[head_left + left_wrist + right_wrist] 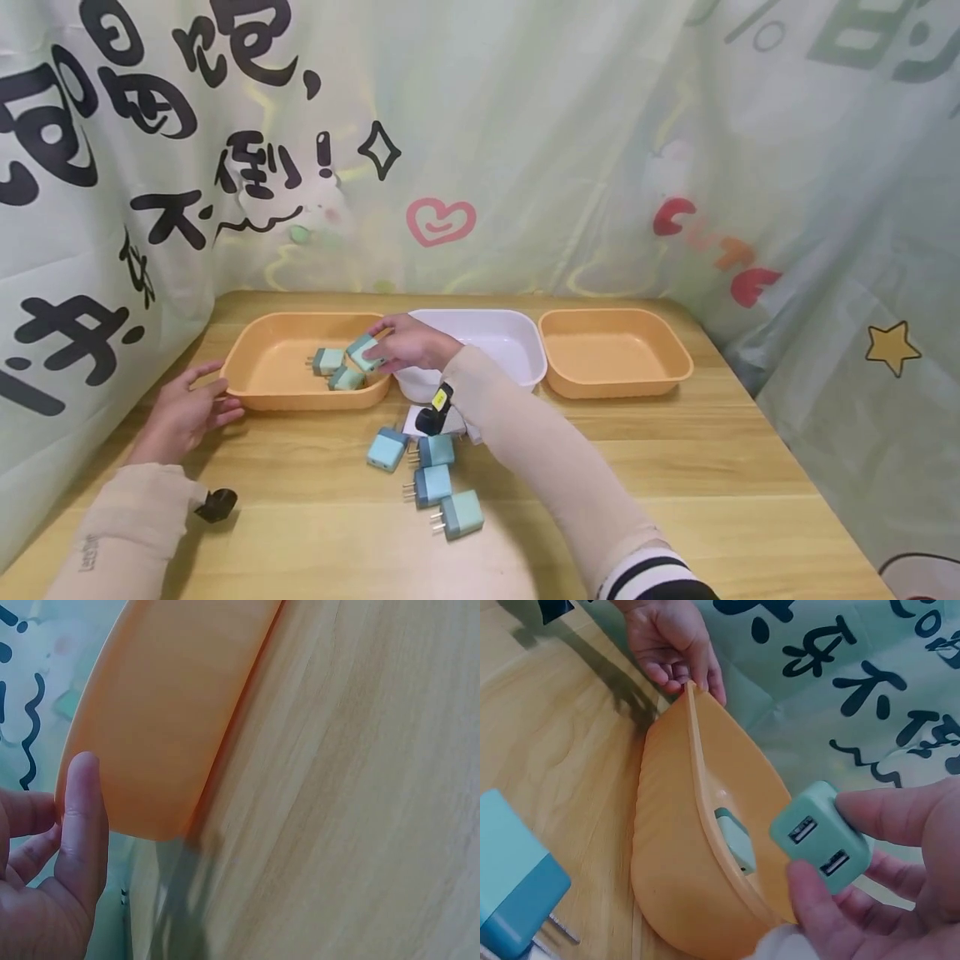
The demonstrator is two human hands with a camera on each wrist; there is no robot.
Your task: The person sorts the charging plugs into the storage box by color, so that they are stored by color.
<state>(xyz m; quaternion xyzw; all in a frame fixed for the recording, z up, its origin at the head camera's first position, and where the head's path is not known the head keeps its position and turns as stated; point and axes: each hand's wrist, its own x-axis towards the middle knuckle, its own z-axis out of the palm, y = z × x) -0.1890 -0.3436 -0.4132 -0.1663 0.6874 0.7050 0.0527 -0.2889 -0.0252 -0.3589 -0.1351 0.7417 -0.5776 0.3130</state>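
My right hand [414,343] pinches a green USB wall charger [365,352] above the right part of the left orange tray [292,402]. In the right wrist view, two USB ports face the camera on this charger [821,836]. Two more green chargers lie in the same tray, one charger [327,361] behind the other charger [347,378]. At the tray's left end, my left hand [183,412] holds the rim between thumb and fingers. The left wrist view shows the thumb [84,825] against the outer wall of the orange tray [165,720].
Several blue-green chargers, such as one charger [461,513], lie on the wooden table [315,508] before the trays. A white tray [517,358] stands in the middle, partly behind my right arm, and another orange tray [615,387] right of it. A printed curtain [525,167] hangs behind.
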